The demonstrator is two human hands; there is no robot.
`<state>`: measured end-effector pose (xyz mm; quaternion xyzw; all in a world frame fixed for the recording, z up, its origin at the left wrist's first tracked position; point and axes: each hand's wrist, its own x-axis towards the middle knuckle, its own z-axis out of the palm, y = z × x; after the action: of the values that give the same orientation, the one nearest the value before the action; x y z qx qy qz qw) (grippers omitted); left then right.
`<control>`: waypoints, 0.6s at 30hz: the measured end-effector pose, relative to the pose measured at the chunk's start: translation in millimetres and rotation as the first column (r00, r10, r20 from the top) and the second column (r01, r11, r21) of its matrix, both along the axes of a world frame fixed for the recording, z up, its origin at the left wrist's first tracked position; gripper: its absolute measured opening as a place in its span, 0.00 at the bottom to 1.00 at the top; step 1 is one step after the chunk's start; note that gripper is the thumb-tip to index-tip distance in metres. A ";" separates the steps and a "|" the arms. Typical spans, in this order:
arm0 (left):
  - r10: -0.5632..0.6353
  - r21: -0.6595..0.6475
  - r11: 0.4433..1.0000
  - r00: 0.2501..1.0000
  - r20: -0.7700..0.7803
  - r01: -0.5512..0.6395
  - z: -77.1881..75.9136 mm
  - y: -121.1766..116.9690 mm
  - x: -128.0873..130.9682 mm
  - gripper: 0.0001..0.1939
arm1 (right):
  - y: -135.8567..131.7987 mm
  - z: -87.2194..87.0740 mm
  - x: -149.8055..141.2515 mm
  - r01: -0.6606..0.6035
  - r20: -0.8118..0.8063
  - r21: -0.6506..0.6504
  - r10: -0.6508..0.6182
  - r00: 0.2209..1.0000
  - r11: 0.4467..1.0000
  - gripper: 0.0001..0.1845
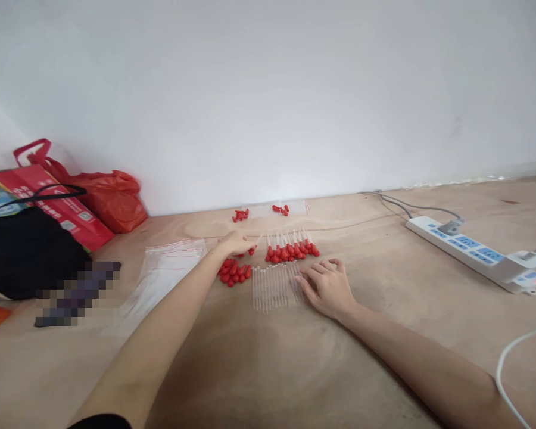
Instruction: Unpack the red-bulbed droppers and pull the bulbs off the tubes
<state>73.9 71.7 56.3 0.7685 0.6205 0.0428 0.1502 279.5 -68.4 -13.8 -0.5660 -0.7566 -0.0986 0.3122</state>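
Observation:
My left hand [236,243] is closed on a dropper [251,252] whose red bulb shows under the fingertips and whose thin clear tube points away from me. Just right of it lies a row of droppers [290,250], red bulbs toward me. Below my left hand is a pile of loose red rubber bulbs [233,274]. A row of bare clear dropper tubes [272,289] lies side by side in front of the assembled ones. My right hand [330,287] rests on the table at that row's right end, fingers apart, the thumb beside the last tubes.
Clear zip bags [170,268] lie to the left. More red bulbs [240,215] and a flat clear bag [261,209] are near the wall. A power strip [473,250] with cables is at right; a black bag [31,250] and red bags [116,199] stand at left.

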 end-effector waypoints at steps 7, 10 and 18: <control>-0.115 0.412 0.904 0.993 -0.024 0.115 8.5 -56.5 -23.8 0.09 | 0.1 -0.7 0.3 0.018 -0.107 0.144 -0.003 0.994 0.989 0.20; -0.352 0.569 0.753 0.933 -0.078 0.332 -14.5 -89.1 -26.4 0.09 | -2.5 2.2 -0.3 -0.013 -0.105 0.227 0.038 0.994 0.974 0.26; -0.599 0.754 0.413 0.776 -0.198 0.511 -50.9 -124.5 -10.2 0.06 | -7.2 7.1 -6.0 -0.304 0.111 0.260 0.284 0.952 0.917 0.11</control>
<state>63.7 -52.8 5.4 0.9123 0.2401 0.2919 -0.1576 273.5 -75.6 -6.7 -0.3933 -0.8226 -0.1744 0.3717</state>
